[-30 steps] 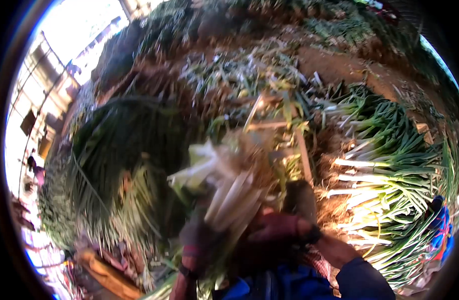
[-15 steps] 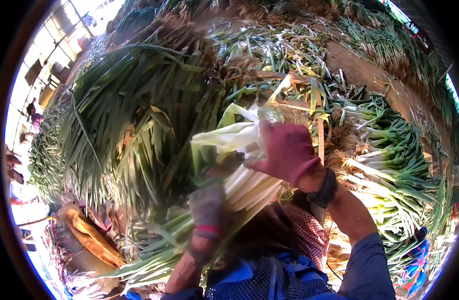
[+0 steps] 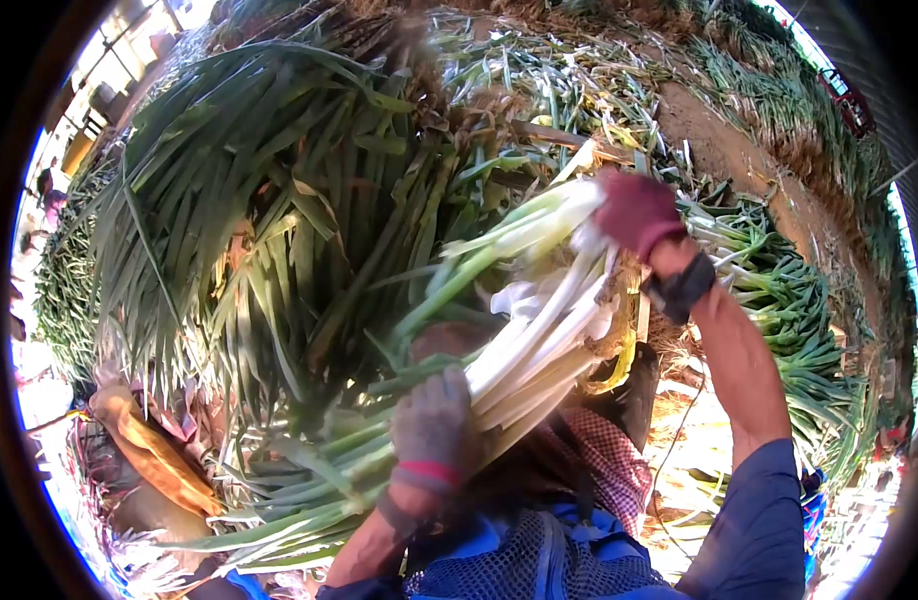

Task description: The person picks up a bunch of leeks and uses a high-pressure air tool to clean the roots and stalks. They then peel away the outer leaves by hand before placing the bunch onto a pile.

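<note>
My left hand point(image 3: 434, 430), in a grey glove with a red cuff band, is closed around a bundle of leeks point(image 3: 524, 350) at its middle. The white stalks slant up to the right and the green leaves trail down to the left. My right hand point(image 3: 636, 212), in a dark red glove with a black wrist strap, grips the outer skin at the bundle's root end, far from my body. A pale peeled leaf point(image 3: 514, 300) hangs loose from the stalks.
A big heap of green leek tops point(image 3: 269, 200) fills the left. Trimmed leeks point(image 3: 779, 300) lie stacked at the right. Bare earth point(image 3: 719, 140) and scattered trimmings lie behind. A brown sack point(image 3: 154, 455) sits lower left. A checked cloth point(image 3: 599, 470) covers my lap.
The view has tilted down onto the bundle. My right hand has travelled from near my body up along the stalks to their far end. My left hand has kept its hold.
</note>
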`<action>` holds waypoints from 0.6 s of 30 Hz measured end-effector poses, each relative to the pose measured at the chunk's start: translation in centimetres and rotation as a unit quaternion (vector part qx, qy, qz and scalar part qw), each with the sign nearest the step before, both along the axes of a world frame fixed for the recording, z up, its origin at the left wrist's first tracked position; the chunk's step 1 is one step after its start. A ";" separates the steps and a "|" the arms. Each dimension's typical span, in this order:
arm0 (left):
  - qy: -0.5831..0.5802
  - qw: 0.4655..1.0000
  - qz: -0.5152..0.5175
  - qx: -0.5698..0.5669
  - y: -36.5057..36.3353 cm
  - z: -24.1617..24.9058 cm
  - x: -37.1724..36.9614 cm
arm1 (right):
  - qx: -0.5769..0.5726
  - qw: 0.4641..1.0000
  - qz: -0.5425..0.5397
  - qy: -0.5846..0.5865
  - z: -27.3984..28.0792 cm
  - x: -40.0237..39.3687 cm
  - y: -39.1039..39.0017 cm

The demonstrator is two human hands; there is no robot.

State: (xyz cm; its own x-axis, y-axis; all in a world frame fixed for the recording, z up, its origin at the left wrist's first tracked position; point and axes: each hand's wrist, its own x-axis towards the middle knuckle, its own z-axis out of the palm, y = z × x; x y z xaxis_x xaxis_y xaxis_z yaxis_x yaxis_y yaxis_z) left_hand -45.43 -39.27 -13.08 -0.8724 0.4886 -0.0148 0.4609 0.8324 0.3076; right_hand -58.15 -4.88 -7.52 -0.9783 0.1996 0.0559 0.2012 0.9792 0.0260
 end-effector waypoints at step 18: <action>-0.013 0.999 -0.001 -0.036 0.6 0.5 0.1 | -0.059 0.936 0.204 -0.279 -0.9 3.6 -7.8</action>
State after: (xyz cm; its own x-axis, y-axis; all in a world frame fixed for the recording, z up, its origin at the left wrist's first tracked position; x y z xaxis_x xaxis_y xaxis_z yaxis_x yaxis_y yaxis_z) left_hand -45.31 -38.66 -12.61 -0.8703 0.4874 -0.0716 0.4556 0.8516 0.2593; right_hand -54.58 -12.70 -8.39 -0.8445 -0.2243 -0.4864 -0.2029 0.9744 -0.0970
